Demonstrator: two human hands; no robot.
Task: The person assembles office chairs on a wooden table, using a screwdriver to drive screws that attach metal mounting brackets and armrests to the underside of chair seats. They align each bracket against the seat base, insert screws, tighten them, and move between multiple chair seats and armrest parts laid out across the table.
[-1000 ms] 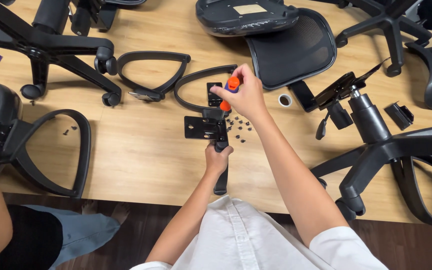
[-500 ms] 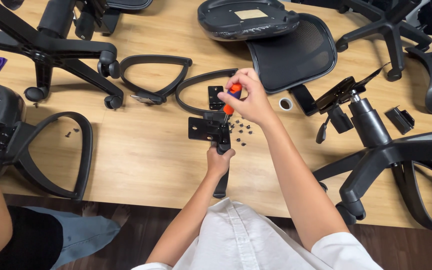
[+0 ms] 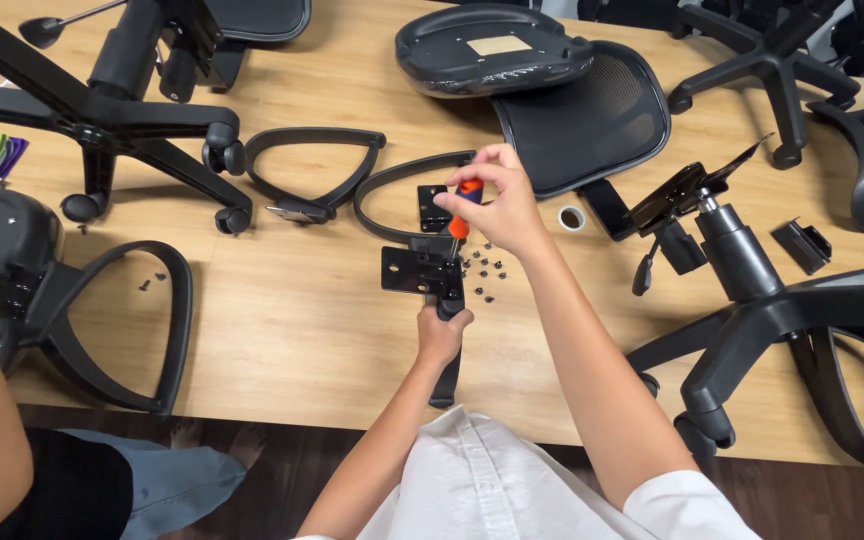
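Screwdriver bearing down on the bracket, as in the earlier frames

Left hand [image 3: 442, 335] stays clenched round the black bracket arm [image 3: 430, 275]; right hand [image 3: 497, 205] keeps pinching the orange-handled screwdriver [image 3: 462, 205], upright on the plate; loose screws [image 3: 487, 275] lie just beside, so fastening continues

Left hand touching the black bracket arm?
Touching. Head view: the left hand is wrapped around the black bracket arm, fingers closed on it with no gap.
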